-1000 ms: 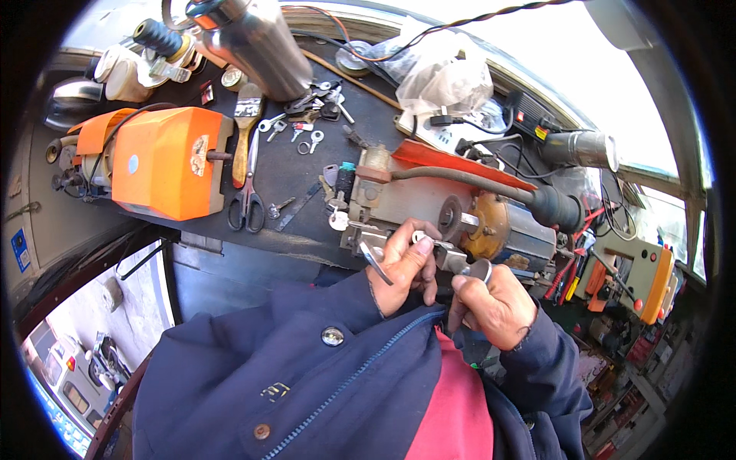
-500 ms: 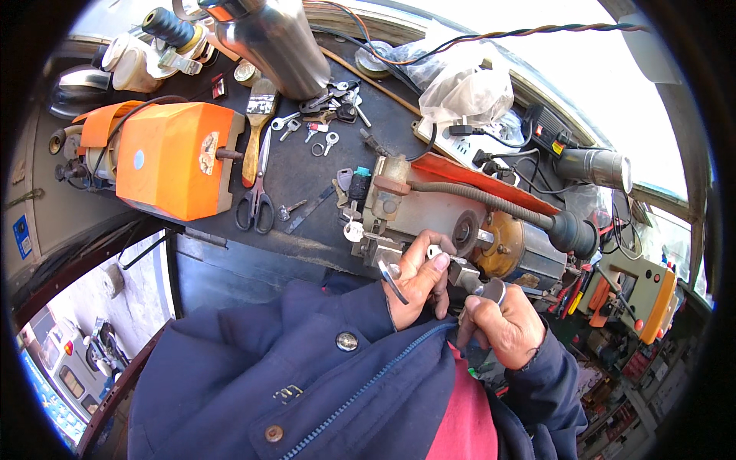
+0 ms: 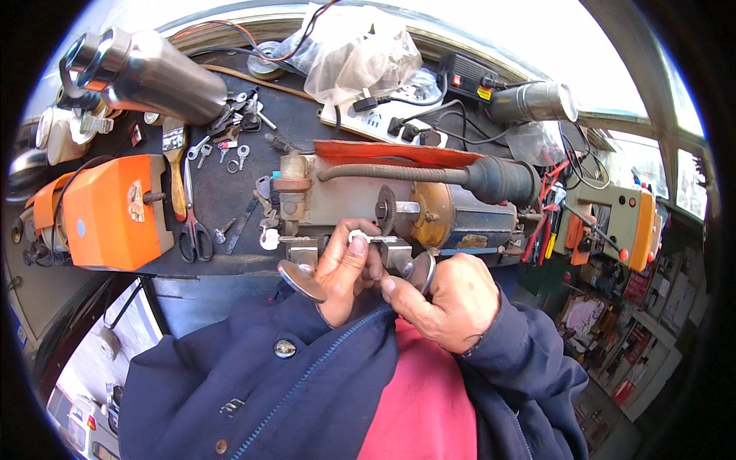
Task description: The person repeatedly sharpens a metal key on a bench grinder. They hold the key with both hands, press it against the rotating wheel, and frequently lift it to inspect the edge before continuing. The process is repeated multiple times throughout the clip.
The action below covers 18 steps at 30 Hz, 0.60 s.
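A key-cutting machine (image 3: 349, 199) stands in front of me, with a toothed cutting wheel (image 3: 387, 212) at its middle. My left hand (image 3: 343, 276) pinches the pale head of a key (image 3: 359, 237), whose blade lies in the right-hand clamp (image 3: 396, 254). At that clamp, my right hand (image 3: 454, 300) is curled against the round clamp knob (image 3: 422, 271), thumb pointing left beneath it; some of its fingers are hidden. Beside my left wrist sits another round metal knob (image 3: 301, 281), below the left-hand clamp (image 3: 302, 251).
Left of the machine lie scissors (image 3: 196, 240), a brush (image 3: 175, 165) and several loose keys (image 3: 243, 156). An orange-covered machine (image 3: 115, 213) and a steel bottle (image 3: 157, 77) stand farther left. Behind are a power strip (image 3: 376, 121) and cables; a beige-and-yellow machine (image 3: 613, 226) stands right.
My view has swung right, so the bench appears shifted left. My right thumb now stretches farther left under the clamp. My left hand still pinches the key.
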Tool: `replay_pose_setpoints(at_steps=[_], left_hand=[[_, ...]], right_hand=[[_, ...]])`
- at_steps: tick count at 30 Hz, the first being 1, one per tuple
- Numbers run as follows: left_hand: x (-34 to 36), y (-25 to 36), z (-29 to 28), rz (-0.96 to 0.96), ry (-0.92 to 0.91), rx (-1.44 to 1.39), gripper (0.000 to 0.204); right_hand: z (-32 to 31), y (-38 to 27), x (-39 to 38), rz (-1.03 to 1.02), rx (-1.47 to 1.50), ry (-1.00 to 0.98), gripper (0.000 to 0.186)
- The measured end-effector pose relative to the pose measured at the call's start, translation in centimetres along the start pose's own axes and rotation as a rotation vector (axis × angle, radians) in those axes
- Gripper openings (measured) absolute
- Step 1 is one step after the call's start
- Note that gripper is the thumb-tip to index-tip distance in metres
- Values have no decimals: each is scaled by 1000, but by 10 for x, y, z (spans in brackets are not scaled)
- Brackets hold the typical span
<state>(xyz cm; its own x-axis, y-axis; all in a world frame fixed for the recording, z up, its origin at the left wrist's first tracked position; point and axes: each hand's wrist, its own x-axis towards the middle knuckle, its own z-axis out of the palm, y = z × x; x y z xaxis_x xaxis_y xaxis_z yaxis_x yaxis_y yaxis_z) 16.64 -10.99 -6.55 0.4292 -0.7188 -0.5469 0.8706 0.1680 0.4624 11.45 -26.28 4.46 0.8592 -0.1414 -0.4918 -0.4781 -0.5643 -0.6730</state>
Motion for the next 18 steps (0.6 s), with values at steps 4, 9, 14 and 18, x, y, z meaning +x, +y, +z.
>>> replay_pose_setpoints(at_steps=[4,9,14,18], left_hand=[[-2,-1,0,-1,-20,-88,31],[-1,0,0,4,2,-26,31],[-2,0,1,8,1,-5,32],[-1,0,1,22,-26,-19,33]], right_hand=[[4,4,0,42,9,-9,39],[4,7,-2,41,-47,-7,40],[-2,7,-3,-69,-197,23,43],[-5,7,-3,-125,-256,21,43]])
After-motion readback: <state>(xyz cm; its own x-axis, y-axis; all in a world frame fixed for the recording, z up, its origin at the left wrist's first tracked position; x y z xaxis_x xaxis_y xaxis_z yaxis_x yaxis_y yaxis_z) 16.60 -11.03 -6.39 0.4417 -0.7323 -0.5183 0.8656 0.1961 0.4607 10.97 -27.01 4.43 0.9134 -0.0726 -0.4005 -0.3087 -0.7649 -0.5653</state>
